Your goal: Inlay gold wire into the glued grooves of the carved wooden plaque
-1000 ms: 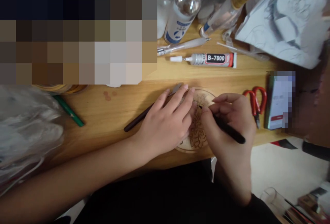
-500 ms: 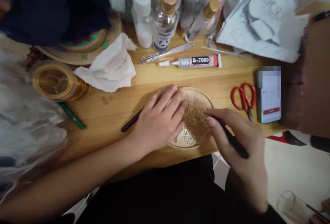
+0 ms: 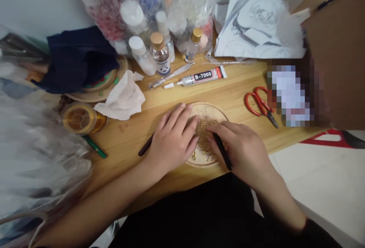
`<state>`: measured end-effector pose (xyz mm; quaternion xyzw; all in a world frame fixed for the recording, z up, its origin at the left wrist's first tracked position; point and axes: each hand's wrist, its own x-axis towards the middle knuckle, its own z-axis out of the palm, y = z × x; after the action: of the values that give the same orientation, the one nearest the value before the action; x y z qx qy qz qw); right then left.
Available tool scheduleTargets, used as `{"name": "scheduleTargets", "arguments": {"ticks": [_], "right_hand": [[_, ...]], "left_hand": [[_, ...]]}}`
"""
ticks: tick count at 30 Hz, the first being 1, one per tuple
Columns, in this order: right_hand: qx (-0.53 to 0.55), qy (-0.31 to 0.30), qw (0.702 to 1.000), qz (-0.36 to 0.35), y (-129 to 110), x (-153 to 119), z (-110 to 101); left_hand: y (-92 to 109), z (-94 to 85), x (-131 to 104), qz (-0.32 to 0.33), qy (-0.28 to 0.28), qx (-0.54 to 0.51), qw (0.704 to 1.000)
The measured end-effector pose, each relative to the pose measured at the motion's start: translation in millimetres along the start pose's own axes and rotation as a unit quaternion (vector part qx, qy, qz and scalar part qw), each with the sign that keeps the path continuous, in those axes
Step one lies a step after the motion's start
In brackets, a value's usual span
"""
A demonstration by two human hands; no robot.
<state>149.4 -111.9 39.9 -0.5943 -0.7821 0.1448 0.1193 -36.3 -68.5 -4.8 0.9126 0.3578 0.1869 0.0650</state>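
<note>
A round pale wooden disc [image 3: 219,112] lies near the table's front edge, bearing a drawn flower pattern with gold wire outlines [image 3: 209,157] along its lower part. My left hand [image 3: 173,141] rests flat on the disc's left side, fingers stretched out. From beneath it pokes a dark stick [image 3: 146,146], whose other end is hidden. My right hand [image 3: 242,145] is closed around a slim black tool [image 3: 222,151] over the right part of the disc. The tool's working tip is hidden by the fingers, so its exact kind cannot be told.
Behind the disc lie a B-7000 glue tube [image 3: 203,76] and a pen [image 3: 173,76], with small bottles [image 3: 161,56] beyond. Red-handled scissors [image 3: 261,103] and a blurred phone [image 3: 291,94] are to the right. A gold wire spool [image 3: 82,118], crumpled tissue [image 3: 124,96] and green stick [image 3: 95,147] sit left.
The head view has shifted, showing more of the table's back. My right hand has come closer to my left over the disc, and the black tool now stands steeper in view.
</note>
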Motion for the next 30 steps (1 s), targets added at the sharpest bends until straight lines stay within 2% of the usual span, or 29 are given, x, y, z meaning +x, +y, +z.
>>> {"name": "scheduleTargets", "arguments": {"ticks": [30], "right_hand": [[-0.018,0.003,1.0,0.014,-2.3,0.2,-0.6]], "left_hand": [[-1.2,0.5,0.0,-0.017,-0.02,-0.04,0.999]]}}
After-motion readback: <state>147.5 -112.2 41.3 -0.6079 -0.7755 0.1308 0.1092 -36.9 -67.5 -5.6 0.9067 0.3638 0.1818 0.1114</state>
